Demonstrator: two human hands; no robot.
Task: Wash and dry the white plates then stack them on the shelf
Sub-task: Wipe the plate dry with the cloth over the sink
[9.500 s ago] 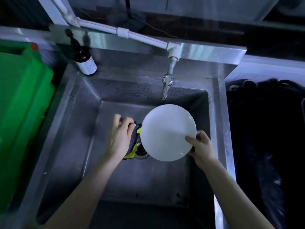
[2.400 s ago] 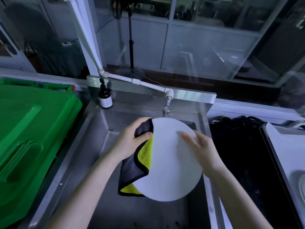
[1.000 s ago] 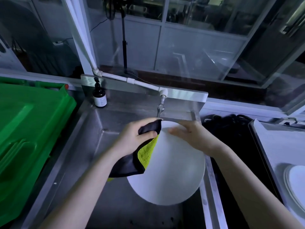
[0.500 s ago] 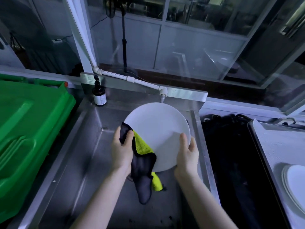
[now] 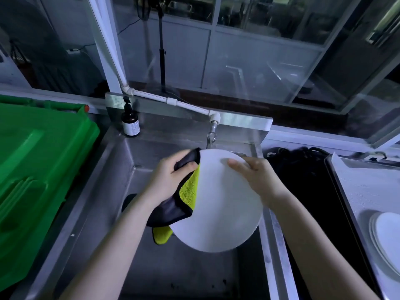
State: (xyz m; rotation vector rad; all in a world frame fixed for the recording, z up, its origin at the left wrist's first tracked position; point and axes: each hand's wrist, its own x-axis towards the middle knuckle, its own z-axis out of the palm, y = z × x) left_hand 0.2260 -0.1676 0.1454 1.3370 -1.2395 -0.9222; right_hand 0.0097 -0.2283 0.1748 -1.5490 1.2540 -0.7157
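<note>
**Q:** How are the hands posed?
**A:** The left hand [image 5: 171, 176] reaches in from the lower left, its fingers [image 5: 188, 164] clenched round a black-and-yellow cloth [image 5: 190, 191] pressed to the left edge of the white plate [image 5: 223, 211]. The right hand [image 5: 257, 176] grasps the upper right rim, its fingers lying over the plate's face.
**Q:** Any legible writing?
**A:** The brown bottle [image 5: 130, 124] carries a pale label, but its print is too small to read.
**Q:** And the plate?
**A:** Round, plain and matte white, it is held tilted above the steel sink [image 5: 97, 202].
</note>
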